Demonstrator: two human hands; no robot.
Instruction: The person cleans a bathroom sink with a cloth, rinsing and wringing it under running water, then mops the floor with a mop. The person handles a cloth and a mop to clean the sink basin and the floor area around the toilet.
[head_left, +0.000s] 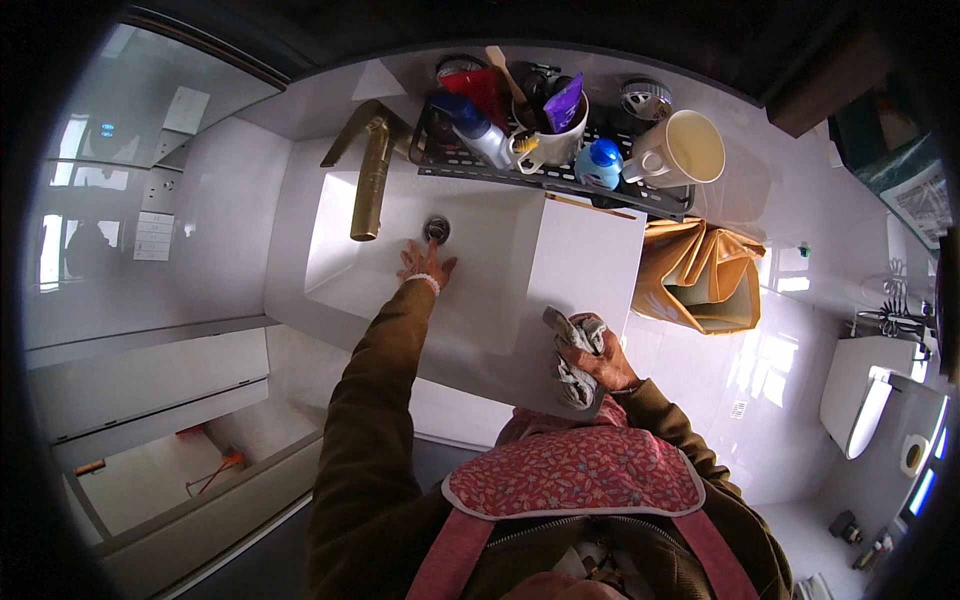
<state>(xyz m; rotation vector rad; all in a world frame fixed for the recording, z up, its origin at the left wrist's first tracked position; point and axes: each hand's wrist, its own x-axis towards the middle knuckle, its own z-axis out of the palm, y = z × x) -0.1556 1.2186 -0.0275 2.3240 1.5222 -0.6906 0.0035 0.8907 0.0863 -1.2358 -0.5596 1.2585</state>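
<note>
My left hand (426, 264) reaches into the white rectangular washbasin (480, 277), a bead bracelet on its wrist. Its fingers are spread, and one fingertip is at the metal drain stopper (436, 229); whether it presses on it I cannot tell. Over the basin's left part stands a brass-coloured faucet (367, 187). At the right front corner of the basin top, my right hand (600, 364) grips a crumpled grey-and-white cloth (577, 375). The cloth lies against the counter rim, partly hidden by my fingers.
Behind the basin, a black perforated rack (525, 178) holds a mug of brushes and tubes (551, 139), a blue-capped bottle (600, 165), a spray can (480, 139) and a cream mug (682, 150). An orange-brown paper bag (697, 285) stands right. A toilet (862, 397) is far right.
</note>
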